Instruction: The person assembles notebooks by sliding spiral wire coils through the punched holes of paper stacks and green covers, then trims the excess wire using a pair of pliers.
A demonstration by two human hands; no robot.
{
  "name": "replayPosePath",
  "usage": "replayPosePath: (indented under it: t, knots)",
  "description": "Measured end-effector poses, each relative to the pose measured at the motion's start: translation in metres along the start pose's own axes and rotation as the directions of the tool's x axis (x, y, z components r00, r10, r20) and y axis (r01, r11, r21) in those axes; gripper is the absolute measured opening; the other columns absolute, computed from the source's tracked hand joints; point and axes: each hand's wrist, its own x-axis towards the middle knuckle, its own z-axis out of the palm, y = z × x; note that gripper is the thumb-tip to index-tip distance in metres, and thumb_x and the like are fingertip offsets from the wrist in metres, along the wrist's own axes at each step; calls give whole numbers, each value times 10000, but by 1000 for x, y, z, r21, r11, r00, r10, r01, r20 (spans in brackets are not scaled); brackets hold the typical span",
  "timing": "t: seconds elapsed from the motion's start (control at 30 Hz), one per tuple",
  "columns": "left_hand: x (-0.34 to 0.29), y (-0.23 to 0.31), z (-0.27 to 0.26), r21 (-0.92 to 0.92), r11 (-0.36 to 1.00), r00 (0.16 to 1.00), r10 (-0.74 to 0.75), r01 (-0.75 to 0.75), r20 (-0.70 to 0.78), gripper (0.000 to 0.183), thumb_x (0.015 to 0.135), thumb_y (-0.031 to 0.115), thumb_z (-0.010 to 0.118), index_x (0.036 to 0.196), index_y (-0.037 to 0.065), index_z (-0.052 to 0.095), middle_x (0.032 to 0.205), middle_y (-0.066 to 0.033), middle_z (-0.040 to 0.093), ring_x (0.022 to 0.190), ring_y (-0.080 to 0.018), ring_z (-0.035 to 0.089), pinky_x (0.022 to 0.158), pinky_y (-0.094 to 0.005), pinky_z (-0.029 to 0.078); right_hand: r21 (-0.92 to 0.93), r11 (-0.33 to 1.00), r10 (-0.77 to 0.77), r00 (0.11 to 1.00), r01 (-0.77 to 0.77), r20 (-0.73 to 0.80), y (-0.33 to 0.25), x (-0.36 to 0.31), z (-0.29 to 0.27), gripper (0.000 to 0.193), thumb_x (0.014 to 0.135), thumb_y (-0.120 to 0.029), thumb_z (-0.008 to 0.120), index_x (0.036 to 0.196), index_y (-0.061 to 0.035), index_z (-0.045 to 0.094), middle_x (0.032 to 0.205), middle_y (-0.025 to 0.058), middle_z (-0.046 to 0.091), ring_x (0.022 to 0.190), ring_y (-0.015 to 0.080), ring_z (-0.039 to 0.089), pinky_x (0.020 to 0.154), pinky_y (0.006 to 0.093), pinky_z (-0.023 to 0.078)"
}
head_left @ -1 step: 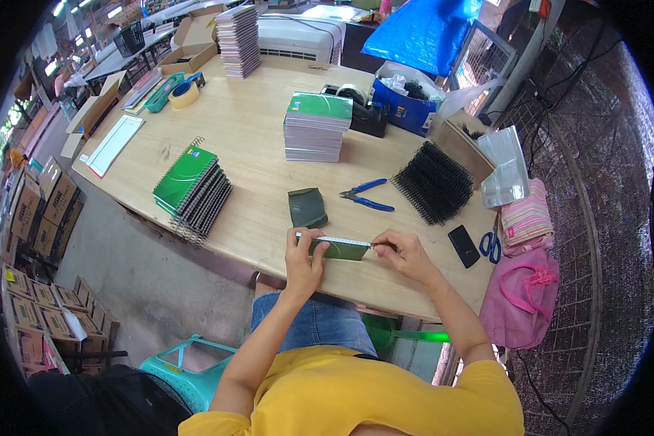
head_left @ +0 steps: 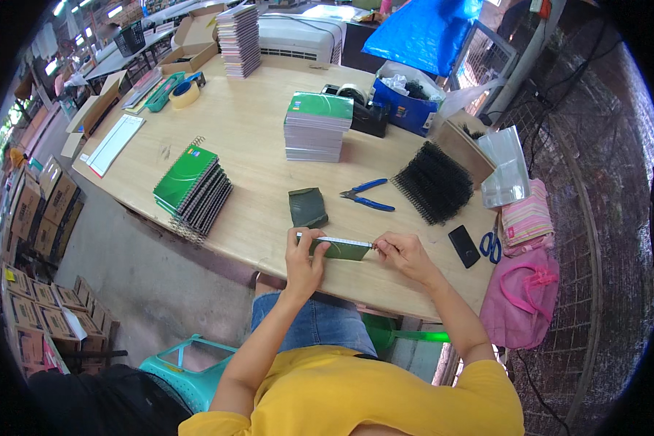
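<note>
Near the front edge of the table, a green-covered notebook stands on its long side with its pale page edge up. My left hand is closed round its left end, thumb on the near cover. At the notebook's right end my right hand pinches with thumb and fingers. Something small and dark shows at those fingertips, too small to make out. Just beyond the notebook lies a dark green folded piece. Blue-handled pliers lie open to its right, beside a pile of black spiral coils.
Spiral-bound green notebooks are piled at the left, and a stack of green-covered books stands farther back. A phone and blue scissors lie at the right edge, by a pink bag. A tape dispenser stands behind.
My right hand has shifted very slightly to the right at the notebook's end. My left hand and the notebook have not visibly moved.
</note>
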Motion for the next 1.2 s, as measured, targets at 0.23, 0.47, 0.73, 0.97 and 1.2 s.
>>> replayPosePath:
  t: [0.23,0.47,0.73,0.97,1.2]
  knots:
    - [-3,-6,-10,97,993,997,65,-61,-42,203,877,56,696,1065,59,621,998,-195,583,922,-401,597,795,-474,484,-247,963,-101,994,108,40,-37,17,13,237,888,-139,684,1109,-76,626,1021,134,668,873,314,681,750,418,542]
    - [-15,-28,23,-18,994,992,107,-108,-64,276,851,155,746,1099,122,629,1090,-170,562,1041,-399,584,911,-473,488,-280,956,69,996,-82,-58,-25,-3,13,227,867,-143,684,1043,-1,676,1029,170,613,958,342,601,825,424,476]
    - [-24,-28,27,-73,984,981,150,-160,-119,279,798,88,757,1019,72,587,1097,-176,498,1065,-411,529,905,-495,444,-443,844,-310,949,302,56,33,5,19,294,953,-153,571,1203,-31,666,887,168,630,788,319,579,727,418,480]
    - [-25,-25,26,-85,981,976,158,-172,-148,276,813,108,764,1017,82,579,1122,-207,471,1074,-421,515,906,-492,425,-467,832,-289,952,299,95,-38,-2,24,293,945,-133,586,1209,-45,679,951,214,654,867,371,613,784,447,496]
    - [-25,-26,25,-92,971,970,209,-221,-126,273,821,115,754,1026,82,576,1093,-195,462,1049,-411,503,895,-484,419,-502,771,-372,917,392,145,-53,7,28,306,959,-150,580,1234,-27,634,1028,214,657,920,369,625,828,448,496]
